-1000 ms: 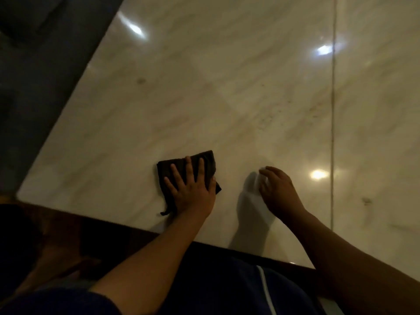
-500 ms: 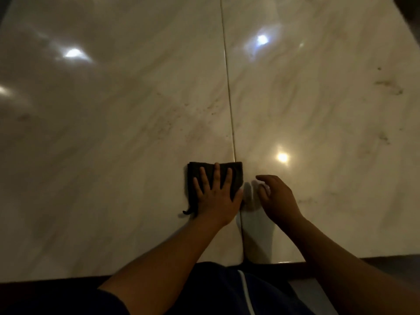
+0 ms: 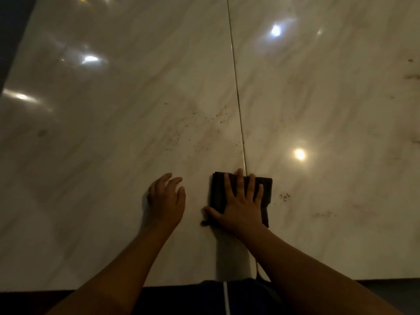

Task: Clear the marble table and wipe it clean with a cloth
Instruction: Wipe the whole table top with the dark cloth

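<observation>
The pale marble table (image 3: 109, 160) fills the head view. A dark folded cloth (image 3: 266, 189) lies flat on it near the front edge, across the seam (image 3: 237, 103) between two slabs. My right hand (image 3: 241, 203) presses on the cloth with straight, spread fingers, the thumb out to the left. Bare of anything, my left hand (image 3: 167, 198) rests on the marble a little left of the cloth, fingers loosely bent.
Small dark specks (image 3: 204, 120) are scattered left of the seam, beyond the hands. A cluster of crumbs (image 3: 285, 196) sits just right of the cloth. Dark smudges (image 3: 411, 76) mark the far right. The table's front edge (image 3: 91, 288) runs just below my forearms.
The cloth was under my left hand; now my right hand presses it and my left hand lies bare beside it. The view has shifted right along the table.
</observation>
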